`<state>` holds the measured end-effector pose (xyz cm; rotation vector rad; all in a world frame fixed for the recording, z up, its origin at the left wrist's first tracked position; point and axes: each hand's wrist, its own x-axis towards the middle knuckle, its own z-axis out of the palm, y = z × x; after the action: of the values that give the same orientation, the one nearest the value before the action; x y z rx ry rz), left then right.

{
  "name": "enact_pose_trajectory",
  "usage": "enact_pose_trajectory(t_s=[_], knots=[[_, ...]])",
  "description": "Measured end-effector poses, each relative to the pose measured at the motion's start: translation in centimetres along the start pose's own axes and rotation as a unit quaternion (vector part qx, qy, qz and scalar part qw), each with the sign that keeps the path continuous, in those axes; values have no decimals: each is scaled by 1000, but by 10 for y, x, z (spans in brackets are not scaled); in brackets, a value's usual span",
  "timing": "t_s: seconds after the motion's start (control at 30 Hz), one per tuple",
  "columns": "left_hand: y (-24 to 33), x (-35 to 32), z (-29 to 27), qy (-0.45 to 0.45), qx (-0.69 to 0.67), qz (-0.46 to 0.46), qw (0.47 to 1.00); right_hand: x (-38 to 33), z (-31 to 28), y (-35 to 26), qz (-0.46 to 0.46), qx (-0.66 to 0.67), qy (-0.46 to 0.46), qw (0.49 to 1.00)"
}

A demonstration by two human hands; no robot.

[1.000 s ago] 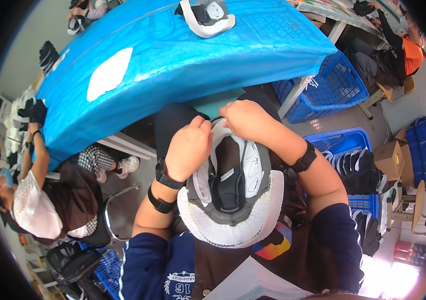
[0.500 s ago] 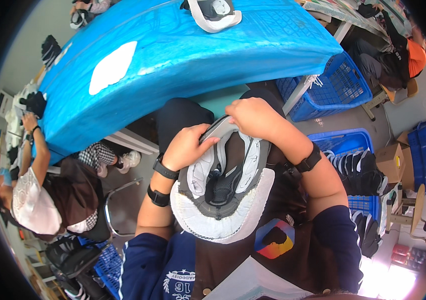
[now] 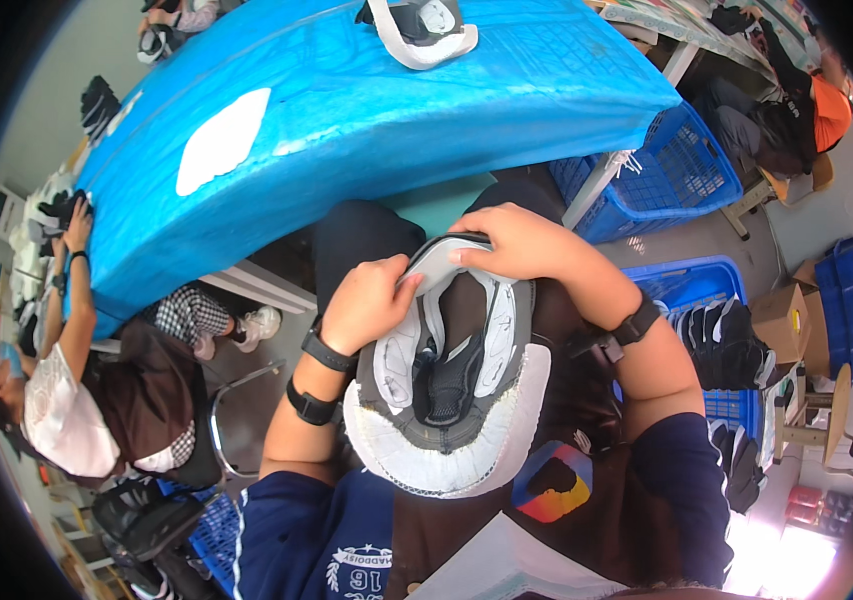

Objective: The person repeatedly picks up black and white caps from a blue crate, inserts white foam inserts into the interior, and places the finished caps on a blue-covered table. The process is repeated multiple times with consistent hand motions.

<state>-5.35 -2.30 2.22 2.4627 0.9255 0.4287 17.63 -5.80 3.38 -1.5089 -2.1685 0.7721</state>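
Observation:
A grey, black and white shoe upper [image 3: 452, 375] rests in my lap, its open inside facing up and its white rim toward my chest. My left hand [image 3: 367, 300] grips its far left edge, the thumb pressed on the grey rim. My right hand [image 3: 517, 240] holds the far end from above, fingers curled over the grey edge. Both wrists wear black bands. A second shoe upper [image 3: 417, 25] with a white strip lies on the blue table [image 3: 367, 110] ahead of me.
A white oval piece [image 3: 222, 140] lies on the blue table. Blue crates stand to my right [image 3: 667, 165], one with dark shoe uppers [image 3: 717, 340]. A person [image 3: 77, 400] sits at my left; another in orange [image 3: 827, 100] sits far right.
My left hand has slid toward the far end of the shoe upper, closer to my right hand. The upper has shifted slightly away from me.

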Motion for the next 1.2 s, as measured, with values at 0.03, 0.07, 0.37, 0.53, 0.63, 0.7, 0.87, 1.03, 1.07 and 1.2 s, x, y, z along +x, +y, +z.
enact_pose_trajectory(t_s=[0.03, 0.07, 0.37, 0.53, 0.63, 0.7, 0.87, 1.03, 1.07, 1.2], knots=[[-3, 1, -5, -31, 6, -1, 999, -3, -2, 2, 43, 79, -46, 995], [-6, 5, -9, -57, 5, 10, 998, -7, -4, 4, 79, 159, -80, 981], [-12, 51, -2, -112, 12, 111, 987, -22, 20, 10, 206, 604, 13, 770], [-11, 52, -4, -146, 37, 109, 983, -29, 28, 14, 160, 622, -25, 766], [-13, 48, -4, -156, 32, 105, 982, -33, 35, 16, 148, 591, -30, 792], [-14, 47, -2, -151, 31, 99, 983, -33, 36, 21, 157, 609, -20, 778], [-17, 51, 5, -142, 12, 93, 985, -33, 41, 32, 158, 641, -1, 751], [-16, 62, 9, -167, -59, 104, 979, -41, 49, 31, 172, 647, 34, 742], [-15, 64, 10, -166, -39, 110, 979, -42, 50, 28, 167, 615, 46, 769], [-9, 67, 13, -154, -3, 121, 981, -49, 43, 17, 171, 431, 90, 881]])
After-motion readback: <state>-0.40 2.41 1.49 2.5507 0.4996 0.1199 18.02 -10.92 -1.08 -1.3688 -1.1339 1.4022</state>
